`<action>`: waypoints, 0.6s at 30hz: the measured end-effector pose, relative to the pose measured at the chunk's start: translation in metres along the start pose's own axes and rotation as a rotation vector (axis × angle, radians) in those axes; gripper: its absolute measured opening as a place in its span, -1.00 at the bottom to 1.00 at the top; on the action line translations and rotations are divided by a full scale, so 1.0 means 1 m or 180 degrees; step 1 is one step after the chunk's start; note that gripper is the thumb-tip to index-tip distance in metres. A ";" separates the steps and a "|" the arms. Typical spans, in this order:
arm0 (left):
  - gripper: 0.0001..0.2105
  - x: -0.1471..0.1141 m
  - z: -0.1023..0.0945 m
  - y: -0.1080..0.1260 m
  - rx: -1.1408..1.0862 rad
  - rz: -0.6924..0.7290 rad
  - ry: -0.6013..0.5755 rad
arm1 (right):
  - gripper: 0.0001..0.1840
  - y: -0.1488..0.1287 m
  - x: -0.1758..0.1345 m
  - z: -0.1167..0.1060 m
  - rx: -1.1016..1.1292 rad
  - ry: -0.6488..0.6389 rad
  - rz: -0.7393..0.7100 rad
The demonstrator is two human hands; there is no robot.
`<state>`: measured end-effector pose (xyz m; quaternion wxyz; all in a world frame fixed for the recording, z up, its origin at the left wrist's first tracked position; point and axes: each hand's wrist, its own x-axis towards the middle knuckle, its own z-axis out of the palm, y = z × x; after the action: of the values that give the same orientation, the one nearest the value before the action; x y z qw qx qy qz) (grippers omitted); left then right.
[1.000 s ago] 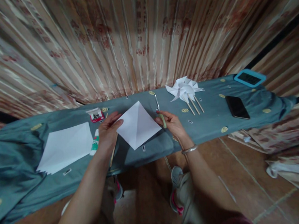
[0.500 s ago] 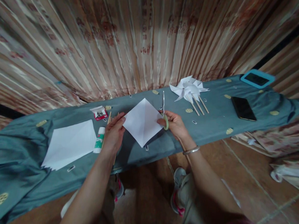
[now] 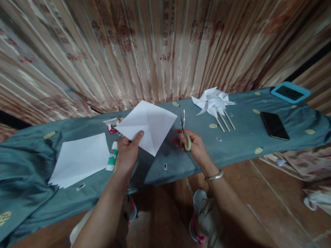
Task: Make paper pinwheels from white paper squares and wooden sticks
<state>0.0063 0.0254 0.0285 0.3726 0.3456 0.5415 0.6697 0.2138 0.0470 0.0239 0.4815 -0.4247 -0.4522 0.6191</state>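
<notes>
A creased square of white paper (image 3: 151,125) is pinched by my left hand (image 3: 129,148), thumb on top near its lower left edge. It is held tilted above the cloth. My right hand (image 3: 191,144) has its fingers in the green handles of a pair of scissors (image 3: 185,135). The blades point up and away, slightly apart, just right of the paper and not touching it. Beside my left hand stands a green and white glue stick (image 3: 112,156), lying on the cloth. A small red and white box (image 3: 112,126) sits behind that hand, partly covered by the paper.
A stack of white paper (image 3: 80,157) lies left on the green cloth (image 3: 176,170). White paper pinwheels (image 3: 213,101) on wooden sticks lie right of centre. Farther right are a black phone (image 3: 275,125) and a blue-framed device (image 3: 290,92). A curtain (image 3: 148,43) hangs behind.
My right hand has let go of the paper's right corner and keeps the scissors. My left hand has turned and tilted the paper. The scissor blades have come slightly apart.
</notes>
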 end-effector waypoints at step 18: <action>-0.75 0.016 -0.012 0.012 0.0087 0.0483 0.0466 | -0.41 0.029 -0.051 0.051 -0.0331 -0.1757 0.1026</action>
<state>-0.0130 0.0321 0.0390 0.2755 0.3408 0.5486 0.7121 0.1671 -0.0144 0.0122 0.2141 -0.3309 -0.5236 0.7553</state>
